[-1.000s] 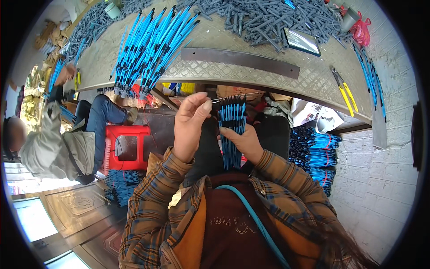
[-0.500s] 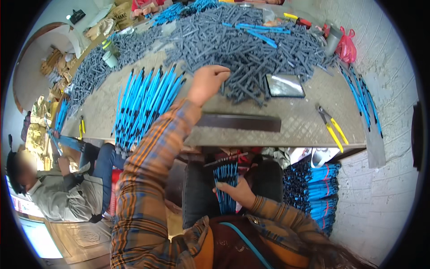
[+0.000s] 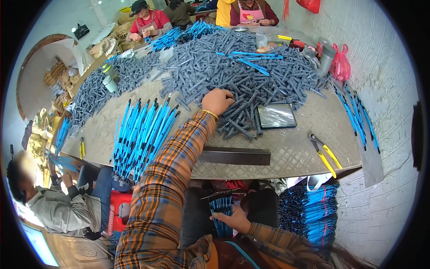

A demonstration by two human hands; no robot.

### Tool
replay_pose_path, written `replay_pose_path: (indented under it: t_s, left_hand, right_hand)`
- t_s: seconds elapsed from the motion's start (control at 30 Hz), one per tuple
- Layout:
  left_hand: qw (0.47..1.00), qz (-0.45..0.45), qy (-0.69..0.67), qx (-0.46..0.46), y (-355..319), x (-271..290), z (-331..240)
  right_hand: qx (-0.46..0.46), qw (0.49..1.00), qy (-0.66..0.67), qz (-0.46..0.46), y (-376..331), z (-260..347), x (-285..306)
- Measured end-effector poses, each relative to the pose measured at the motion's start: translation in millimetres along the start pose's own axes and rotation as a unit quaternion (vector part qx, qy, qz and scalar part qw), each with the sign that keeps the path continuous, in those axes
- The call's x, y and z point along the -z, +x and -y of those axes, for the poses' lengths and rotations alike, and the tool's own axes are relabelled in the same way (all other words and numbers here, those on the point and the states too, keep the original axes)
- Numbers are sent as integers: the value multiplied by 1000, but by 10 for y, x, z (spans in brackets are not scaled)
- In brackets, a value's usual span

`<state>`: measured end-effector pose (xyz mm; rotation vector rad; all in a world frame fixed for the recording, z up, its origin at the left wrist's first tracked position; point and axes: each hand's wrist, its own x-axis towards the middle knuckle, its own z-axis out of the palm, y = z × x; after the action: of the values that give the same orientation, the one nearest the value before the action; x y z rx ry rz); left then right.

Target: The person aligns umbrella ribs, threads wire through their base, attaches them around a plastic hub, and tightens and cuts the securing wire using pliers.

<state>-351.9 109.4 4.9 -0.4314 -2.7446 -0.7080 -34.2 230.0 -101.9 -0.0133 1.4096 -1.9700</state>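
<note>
My left hand is at the near edge of a big heap of grey plastic tubes, its fingers curled down against them. Whether a tube is in its grasp is hidden. Low over my lap, my right hand grips a bundle of thin blue rods with black ends, the thumb across them. Left of my left forearm, a fanned stack of blue rods with black fittings lies on the table, reaching its front edge.
A dark bar lies near the front edge, with a phone beyond it. Yellow-handled pliers and more rods lie to the right. Tied rod bundles are stacked below. A person sits at left; others work across the table.
My view has tilted up, bringing people across the table into sight. My left hand has moved right along the heap's near edge. My right hand still holds the bundle.
</note>
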Motion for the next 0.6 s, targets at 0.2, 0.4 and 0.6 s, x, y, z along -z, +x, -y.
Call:
replay_pose_path:
  t_s: [0.2, 0.4, 0.6]
  left_hand:
    - [998, -52, 25, -36, -73, 5, -41]
    - [943, -42, -328, 24, -462, 490, -25]
    - [780, 121, -574, 218, -1707, 1137, -236]
  right_hand:
    - [29, 1000, -4, 10, -63, 49, -86]
    - [38, 999, -22, 20, -58, 26, -189]
    - [62, 998, -13, 18, -5, -4, -230]
